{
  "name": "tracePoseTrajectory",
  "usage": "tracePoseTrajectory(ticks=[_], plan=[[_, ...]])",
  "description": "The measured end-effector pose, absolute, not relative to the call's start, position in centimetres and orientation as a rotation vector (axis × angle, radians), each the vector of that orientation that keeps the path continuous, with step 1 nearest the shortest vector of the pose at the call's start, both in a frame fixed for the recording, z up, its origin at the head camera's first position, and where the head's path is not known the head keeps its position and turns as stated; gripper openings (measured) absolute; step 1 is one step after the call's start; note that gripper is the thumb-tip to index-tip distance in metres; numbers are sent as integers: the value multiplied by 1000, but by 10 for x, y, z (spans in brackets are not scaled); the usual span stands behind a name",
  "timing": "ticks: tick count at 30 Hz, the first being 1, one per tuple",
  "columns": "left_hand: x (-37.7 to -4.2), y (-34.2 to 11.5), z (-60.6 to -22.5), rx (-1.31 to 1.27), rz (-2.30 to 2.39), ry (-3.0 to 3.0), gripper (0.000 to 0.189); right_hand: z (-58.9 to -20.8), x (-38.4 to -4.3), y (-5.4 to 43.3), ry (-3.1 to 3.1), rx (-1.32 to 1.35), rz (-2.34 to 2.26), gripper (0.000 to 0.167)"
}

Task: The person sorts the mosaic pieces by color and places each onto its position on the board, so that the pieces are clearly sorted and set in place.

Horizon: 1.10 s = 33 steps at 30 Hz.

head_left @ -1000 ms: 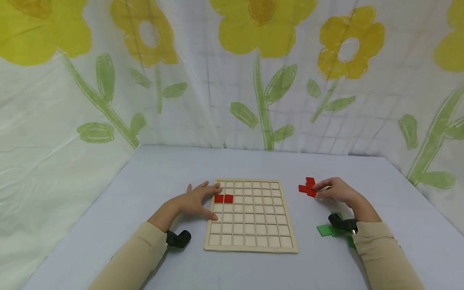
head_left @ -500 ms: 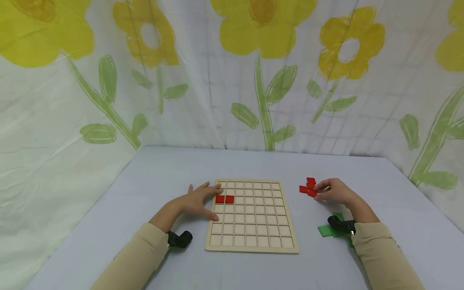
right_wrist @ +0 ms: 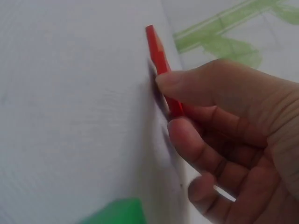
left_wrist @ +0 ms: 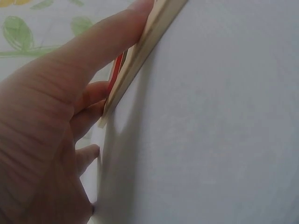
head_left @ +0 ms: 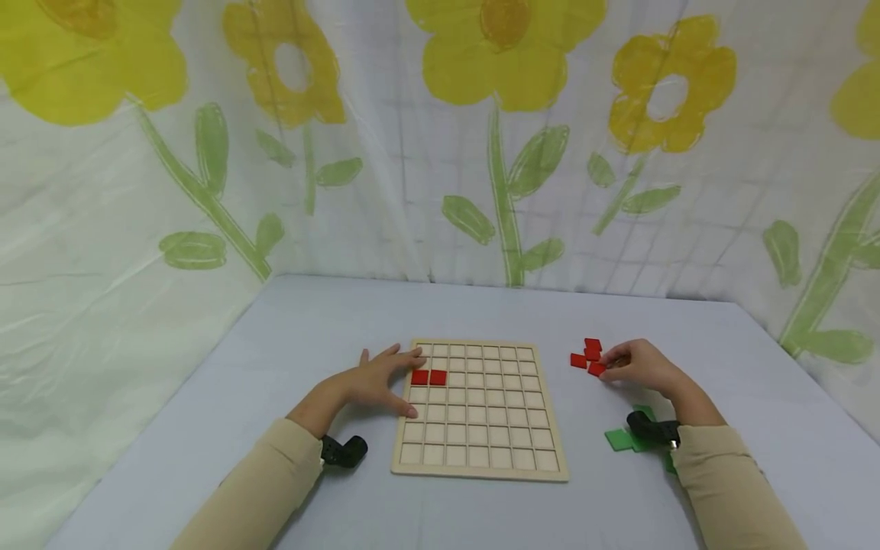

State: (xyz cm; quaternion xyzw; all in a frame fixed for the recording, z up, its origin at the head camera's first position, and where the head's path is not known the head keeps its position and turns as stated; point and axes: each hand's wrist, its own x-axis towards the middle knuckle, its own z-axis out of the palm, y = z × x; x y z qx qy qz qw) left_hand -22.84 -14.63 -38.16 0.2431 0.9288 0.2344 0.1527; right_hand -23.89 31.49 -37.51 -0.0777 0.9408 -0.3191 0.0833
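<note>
A pale wooden grid board [head_left: 496, 417] lies on the table. My left hand [head_left: 374, 386] rests at its left side with thumb and fingers spread, the thumb on the rim and a fingertip near the top left corner. Two red square tiles [head_left: 438, 377] sit side by side in the board between the thumb and that fingertip. To the right of the board, my right hand [head_left: 642, 367] pinches a red tile [head_left: 596, 370] between thumb and finger. In the right wrist view, the pinched tile [right_wrist: 159, 58] appears edge-on, close over the table. Three more red tiles [head_left: 578, 360] lie beside it.
Several green tiles [head_left: 619, 440] lie nearer the front, partly hidden beneath my right wrist and its black wrist camera [head_left: 653, 428]. The white table [head_left: 481, 519] ends at the back against a flower-printed curtain [head_left: 385, 229].
My right hand and its red tile have shifted slightly, and a gap now shows between that tile and the other red ones. The left hand keeps its place on the board.
</note>
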Motion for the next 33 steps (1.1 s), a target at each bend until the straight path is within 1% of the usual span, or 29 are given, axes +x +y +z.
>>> tracePoseTrajectory(ticks=[11, 23, 33], plan=[[-229, -145, -382, 700, 662, 2665, 89, -361, -240, 316, 2785, -285, -998, 33], [-229, -146, -382, 690, 663, 2673, 89, -351, -241, 285, 2738, -399, -1062, 34], [-229, -146, -384, 691, 668, 2668, 89, -352, -245, 260, 2723, -506, -1048, 26]])
